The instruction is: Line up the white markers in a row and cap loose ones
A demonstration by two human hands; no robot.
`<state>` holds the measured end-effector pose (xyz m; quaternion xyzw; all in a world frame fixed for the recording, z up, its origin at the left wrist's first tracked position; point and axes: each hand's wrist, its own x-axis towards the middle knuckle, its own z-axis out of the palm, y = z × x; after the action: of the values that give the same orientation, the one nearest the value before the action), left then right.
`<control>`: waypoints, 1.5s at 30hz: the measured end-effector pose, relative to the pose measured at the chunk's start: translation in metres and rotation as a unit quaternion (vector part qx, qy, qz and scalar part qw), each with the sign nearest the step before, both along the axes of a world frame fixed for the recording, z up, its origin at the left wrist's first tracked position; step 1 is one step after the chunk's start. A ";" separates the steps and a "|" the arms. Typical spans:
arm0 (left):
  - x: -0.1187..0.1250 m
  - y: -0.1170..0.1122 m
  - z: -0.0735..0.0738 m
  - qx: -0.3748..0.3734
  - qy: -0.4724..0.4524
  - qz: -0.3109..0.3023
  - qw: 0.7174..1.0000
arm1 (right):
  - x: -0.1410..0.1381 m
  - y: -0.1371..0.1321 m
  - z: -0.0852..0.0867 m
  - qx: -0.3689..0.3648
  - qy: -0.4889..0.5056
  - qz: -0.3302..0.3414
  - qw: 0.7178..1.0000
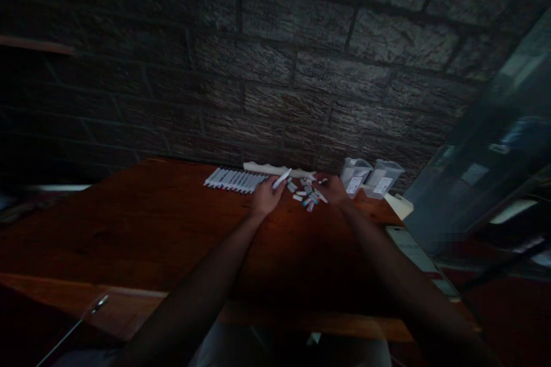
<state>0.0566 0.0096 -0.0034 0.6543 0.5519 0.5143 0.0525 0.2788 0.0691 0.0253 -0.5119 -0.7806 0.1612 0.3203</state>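
Note:
My left hand [266,196] is closed around a white marker [282,178] that points up and to the right. To its left lies a tidy row of several white markers [235,179] on the dark wooden table [142,223]. My right hand [333,190] rests over a scatter of small loose caps [306,195]; its fingers are curled, and I cannot make out whether it holds one. A long white strip [275,170] lies behind the pile by the wall.
Two clear plastic boxes [372,178] with labels stand at the back right of the table. A phone-like flat device [419,258] lies near the right edge. A dark brick wall [279,69] rises just behind the table. The scene is dim.

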 end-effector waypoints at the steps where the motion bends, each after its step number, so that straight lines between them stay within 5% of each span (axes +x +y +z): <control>1: 0.003 0.000 0.000 -0.001 0.013 -0.015 1.000 | 0.018 -0.006 -0.009 -0.002 0.048 0.007 0.999; 4: 0.013 -0.002 -0.001 -0.010 0.052 -0.049 0.997 | 0.056 -0.017 -0.033 0.016 0.132 -0.012 0.991; 7: 0.022 -0.007 -0.004 -0.001 0.060 -0.070 0.996 | 0.063 -0.017 -0.042 0.025 0.170 0.007 0.985; 11: 0.026 -0.013 -0.005 -0.007 0.077 -0.107 0.991 | 0.051 -0.021 -0.030 0.049 0.154 0.096 0.982; 16: 0.027 -0.016 0.000 -0.007 0.094 -0.131 0.987 | 0.047 -0.034 -0.013 0.097 0.145 0.105 0.979; 24: 0.030 -0.017 0.002 -0.002 0.099 -0.155 0.983 | 0.043 -0.037 -0.012 0.122 0.120 0.143 0.975; 34: 0.026 -0.014 0.002 0.046 0.105 -0.178 0.977 | 0.037 -0.033 -0.019 -0.038 0.310 0.205 0.928; 45: 0.039 -0.023 0.004 0.025 0.100 -0.154 0.983 | 0.020 -0.051 -0.013 -0.158 0.369 0.265 0.877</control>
<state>0.0952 -0.0139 0.0001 0.7808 0.4338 0.4457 0.0592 0.2991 0.0180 0.0120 -0.2332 -0.6761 0.5384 0.4457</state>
